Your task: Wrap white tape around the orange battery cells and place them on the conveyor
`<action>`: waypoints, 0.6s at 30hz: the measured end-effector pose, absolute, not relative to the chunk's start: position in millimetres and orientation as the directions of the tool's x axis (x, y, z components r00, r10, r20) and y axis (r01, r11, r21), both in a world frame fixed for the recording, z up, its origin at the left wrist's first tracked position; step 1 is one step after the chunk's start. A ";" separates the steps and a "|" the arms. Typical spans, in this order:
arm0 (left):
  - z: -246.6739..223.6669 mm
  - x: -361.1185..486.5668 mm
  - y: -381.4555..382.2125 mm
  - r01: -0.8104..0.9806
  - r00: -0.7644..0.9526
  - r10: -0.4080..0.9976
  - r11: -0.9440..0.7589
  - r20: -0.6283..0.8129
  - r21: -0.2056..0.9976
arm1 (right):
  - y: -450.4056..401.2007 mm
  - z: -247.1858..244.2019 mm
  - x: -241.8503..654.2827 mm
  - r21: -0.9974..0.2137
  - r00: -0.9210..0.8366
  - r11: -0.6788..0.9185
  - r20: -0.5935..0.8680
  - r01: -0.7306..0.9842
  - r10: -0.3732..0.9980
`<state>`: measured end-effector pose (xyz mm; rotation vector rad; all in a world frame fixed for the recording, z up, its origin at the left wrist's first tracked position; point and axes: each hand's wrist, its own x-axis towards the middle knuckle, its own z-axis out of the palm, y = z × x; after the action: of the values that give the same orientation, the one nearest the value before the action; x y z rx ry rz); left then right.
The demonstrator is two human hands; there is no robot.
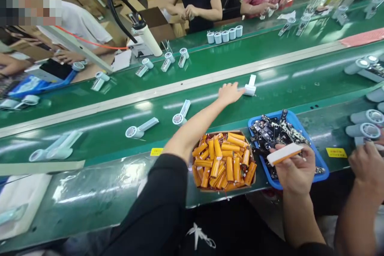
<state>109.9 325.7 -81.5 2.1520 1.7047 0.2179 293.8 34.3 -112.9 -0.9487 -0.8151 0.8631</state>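
Note:
My left hand reaches over the green belt, fingers spread, its fingertips beside a pale blue housing with a short handle. Whether they touch is hard to tell. My right hand holds an orange battery with a white pad on its upper side, above a blue tray of dark circuit boards. Left of that tray stands a box full of orange wrapped batteries.
More pale housings lie on the belt, such as one at left. A neighbour's hands are close at the right, near several grey-blue housings. People work across the belt. A metal rail divides the line.

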 end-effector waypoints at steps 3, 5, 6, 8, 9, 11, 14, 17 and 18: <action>-92.9 179.4 377.8 0.888 0.337 0.908 -0.218 -0.250 0.406 | 22.7 -109.4 302.4 -0.918 0.433 0.311 0.183 -0.245 0.883; -98.2 202.1 378.0 0.850 0.432 0.874 -0.313 -0.222 0.423 | 17.2 -106.4 312.8 -0.911 0.483 0.339 0.193 -0.236 0.854; -99.7 205.3 371.8 0.829 0.478 0.853 -0.361 -0.207 0.428 | 15.3 -105.1 319.3 -0.904 0.508 0.359 0.203 -0.230 0.837; -100.5 193.7 354.8 0.777 0.586 0.790 -0.484 -0.181 0.403 | 13.2 -102.4 333.0 -0.892 0.548 0.398 0.228 -0.214 0.805; -100.1 179.1 346.4 0.747 0.641 0.749 -0.558 -0.168 0.363 | 12.7 -100.4 339.2 -0.886 0.567 0.420 0.247 -0.197 0.786; -99.0 136.3 332.4 0.682 0.729 0.668 -0.690 -0.149 0.243 | 12.5 -93.4 347.6 -0.871 0.602 0.471 0.300 -0.144 0.740; -100.5 58.2 316.9 0.681 0.731 0.656 -0.717 -0.187 0.148 | 14.4 -70.7 345.2 -0.840 0.563 0.538 0.409 -0.076 0.718; -107.4 0.1 306.8 0.760 0.650 0.716 -0.620 -0.255 0.196 | 28.1 -38.8 326.0 -0.817 0.399 0.577 0.525 -0.012 0.752; -110.1 -10.9 305.5 0.773 0.635 0.726 -0.595 -0.265 0.221 | 38.6 -29.9 317.1 -0.809 0.324 0.588 0.562 0.021 0.761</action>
<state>-10.9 305.5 -110.1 2.5445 1.2034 -0.2110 317.1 38.6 -29.9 -0.8280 -1.1523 0.5657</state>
